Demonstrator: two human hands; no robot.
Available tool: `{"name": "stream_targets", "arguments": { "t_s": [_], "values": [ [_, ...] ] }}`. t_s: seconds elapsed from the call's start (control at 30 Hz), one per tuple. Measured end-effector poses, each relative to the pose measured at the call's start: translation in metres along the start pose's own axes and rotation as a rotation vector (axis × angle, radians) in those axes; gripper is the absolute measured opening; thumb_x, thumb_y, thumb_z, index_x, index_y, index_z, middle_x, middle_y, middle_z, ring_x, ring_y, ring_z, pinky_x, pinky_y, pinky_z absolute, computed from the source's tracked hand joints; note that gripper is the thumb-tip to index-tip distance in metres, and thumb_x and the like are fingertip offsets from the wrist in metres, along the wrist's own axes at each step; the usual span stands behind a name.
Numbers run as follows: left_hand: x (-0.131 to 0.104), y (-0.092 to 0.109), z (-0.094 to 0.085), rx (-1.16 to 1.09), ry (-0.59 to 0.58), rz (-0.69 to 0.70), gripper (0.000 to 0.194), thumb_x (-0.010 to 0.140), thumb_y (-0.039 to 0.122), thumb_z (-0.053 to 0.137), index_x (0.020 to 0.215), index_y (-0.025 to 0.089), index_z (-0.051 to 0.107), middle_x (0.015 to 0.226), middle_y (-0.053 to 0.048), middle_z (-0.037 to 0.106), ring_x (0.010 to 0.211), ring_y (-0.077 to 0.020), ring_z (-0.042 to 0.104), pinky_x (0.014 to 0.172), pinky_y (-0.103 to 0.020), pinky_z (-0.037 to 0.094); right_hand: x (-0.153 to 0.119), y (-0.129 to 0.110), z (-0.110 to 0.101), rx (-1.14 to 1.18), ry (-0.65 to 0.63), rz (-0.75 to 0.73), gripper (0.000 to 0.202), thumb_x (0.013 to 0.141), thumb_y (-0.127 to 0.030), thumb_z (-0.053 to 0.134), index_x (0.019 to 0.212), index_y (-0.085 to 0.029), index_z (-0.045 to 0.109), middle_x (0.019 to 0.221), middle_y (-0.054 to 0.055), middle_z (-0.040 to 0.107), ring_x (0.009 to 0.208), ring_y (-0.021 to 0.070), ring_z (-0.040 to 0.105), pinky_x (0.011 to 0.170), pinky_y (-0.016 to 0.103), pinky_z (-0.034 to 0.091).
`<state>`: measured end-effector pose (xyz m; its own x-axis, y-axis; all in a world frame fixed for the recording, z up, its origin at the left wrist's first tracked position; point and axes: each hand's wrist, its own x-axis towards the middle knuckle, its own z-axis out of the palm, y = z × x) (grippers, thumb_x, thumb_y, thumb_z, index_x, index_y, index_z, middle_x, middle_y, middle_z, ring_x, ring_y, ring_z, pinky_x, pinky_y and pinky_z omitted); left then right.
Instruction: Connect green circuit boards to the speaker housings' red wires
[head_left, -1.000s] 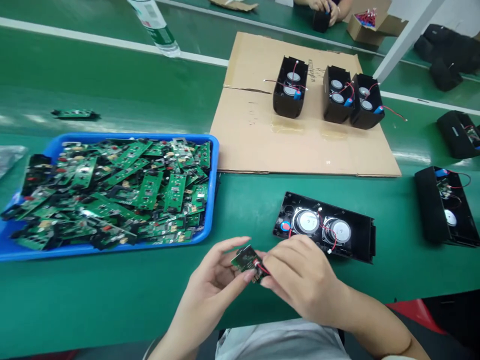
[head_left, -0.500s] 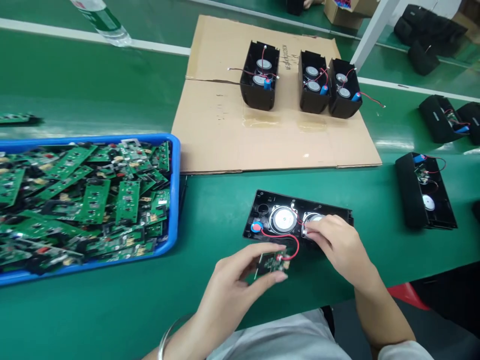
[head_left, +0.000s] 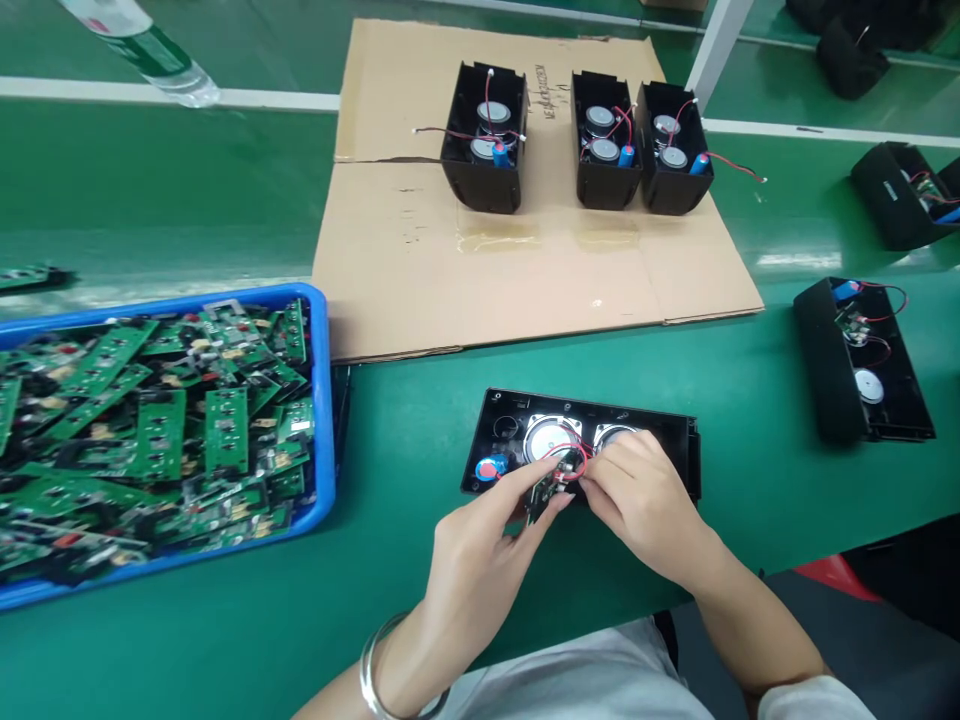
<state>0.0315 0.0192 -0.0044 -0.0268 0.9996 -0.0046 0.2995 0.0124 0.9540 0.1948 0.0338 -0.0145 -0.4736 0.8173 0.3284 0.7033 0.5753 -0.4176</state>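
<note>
Now our left hand pinches the circuit board nearer our right hand, bunched, its hold hidden.

two hands, three housings on cardboard, one tray

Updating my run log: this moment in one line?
left hand: holds circuit board | right hand: by red wire | speaker housing: on green table

The left grip and right grip are bare; a broad, shiny silver-coloured bangle with a smooth rounded outline circles the left wrist, while a pale grey-white top lies in soft folds, its short, loose right sleeve leaving the right forearm uncovered
</note>
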Motion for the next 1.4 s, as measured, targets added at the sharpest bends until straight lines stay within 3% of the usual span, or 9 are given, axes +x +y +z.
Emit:
{"name": "stream_targets", "arguments": {
  "t_s": [0.13,0.27,0.53,0.63,0.77,1.03,1.13,1.27,1.4],
  "values": [
    [-0.001,0.000,0.000,0.050,-0.023,0.016,0.028,0.071,0.015,0.071,0.094,0.032,0.074,0.084,0.003,0.076,0.066,-0.0181,0.070,0.063,-0.023,0.054,0.000,-0.003,0.002,-0.037,0.049,0.010,0.030,0.094,-0.012,0.039,0.069,-0.015,0.057,0.063,0.002,0.055,0.062,0.0151,0.043,0.061,0.030,0.034],
    [0.001,0.002,-0.002,0.008,-0.070,-0.032,0.025,0.074,0.017,0.068,0.096,0.029,0.074,0.079,0.004,0.075,0.053,-0.0155,0.065,0.054,-0.024,0.053,-0.001,-0.006,0.004,-0.069,0.096,0.005,0.028,0.091,-0.008,0.044,0.067,-0.014,0.057,0.060,0.002,0.055,0.061,0.0150,0.042,0.060,0.030,0.034],
    [-0.002,-0.002,-0.005,0.011,-0.122,-0.027,0.020,0.081,0.021,0.063,0.099,0.023,0.070,0.070,0.003,0.075,0.055,-0.0161,0.069,0.051,-0.020,0.053,-0.003,-0.010,0.005,-0.069,0.129,-0.043,0.023,0.091,-0.007,0.047,0.072,-0.013,0.059,0.060,0.002,0.058,0.059,0.0145,0.043,0.060,0.031,0.035],
    [-0.004,-0.005,-0.009,0.012,-0.150,0.010,0.021,0.083,0.016,0.058,0.100,0.023,0.068,0.079,0.002,0.076,0.069,-0.0164,0.073,0.061,-0.019,0.056,-0.002,-0.009,0.004,0.003,0.133,0.002,0.018,0.094,-0.012,0.047,0.084,-0.010,0.061,0.064,0.003,0.060,0.060,0.0140,0.045,0.062,0.030,0.037],
    [-0.006,-0.007,-0.015,0.017,-0.177,0.073,0.024,0.083,0.011,0.056,0.100,0.023,0.067,0.082,0.002,0.077,0.070,-0.0134,0.073,0.066,-0.016,0.056,0.002,-0.009,0.001,0.068,0.072,0.015,0.020,0.097,-0.016,0.042,0.101,-0.008,0.060,0.069,0.003,0.062,0.062,0.0139,0.047,0.065,0.030,0.038],
    [-0.007,-0.006,-0.020,-0.035,-0.161,0.035,0.022,0.084,0.010,0.055,0.096,0.022,0.067,0.082,0.003,0.077,0.065,-0.0102,0.073,0.058,-0.009,0.054,0.006,-0.016,0.002,0.081,0.045,0.038,0.026,0.097,-0.016,0.039,0.088,-0.013,0.063,0.064,0.002,0.058,0.063,0.0153,0.045,0.062,0.031,0.039],
    [-0.007,-0.006,-0.023,0.006,-0.147,0.032,0.021,0.084,0.012,0.056,0.097,0.024,0.067,0.084,0.004,0.076,0.072,-0.0114,0.073,0.065,-0.011,0.056,0.010,-0.014,0.003,0.060,0.023,0.105,0.023,0.096,-0.024,0.044,0.092,-0.014,0.065,0.081,0.008,0.063,0.073,0.0179,0.050,0.065,0.032,0.044],
    [-0.008,-0.003,-0.025,0.109,-0.107,0.012,0.018,0.086,0.016,0.055,0.100,0.024,0.063,0.082,0.005,0.076,0.069,-0.0115,0.073,0.058,-0.011,0.055,0.014,-0.011,0.002,0.065,0.026,0.138,0.031,0.094,-0.035,0.047,0.113,-0.015,0.060,0.115,0.014,0.060,0.097,0.0240,0.054,0.079,0.039,0.050],
    [-0.007,-0.003,-0.017,0.282,-0.012,0.107,0.012,0.086,0.018,0.055,0.096,0.022,0.061,0.071,0.003,0.075,0.061,-0.0150,0.073,0.050,-0.014,0.053,0.010,-0.006,-0.001,0.282,0.150,0.304,0.013,0.093,-0.027,0.051,0.098,-0.020,0.061,0.095,0.005,0.069,0.089,0.0178,0.061,0.076,0.031,0.053]
  ]
}}
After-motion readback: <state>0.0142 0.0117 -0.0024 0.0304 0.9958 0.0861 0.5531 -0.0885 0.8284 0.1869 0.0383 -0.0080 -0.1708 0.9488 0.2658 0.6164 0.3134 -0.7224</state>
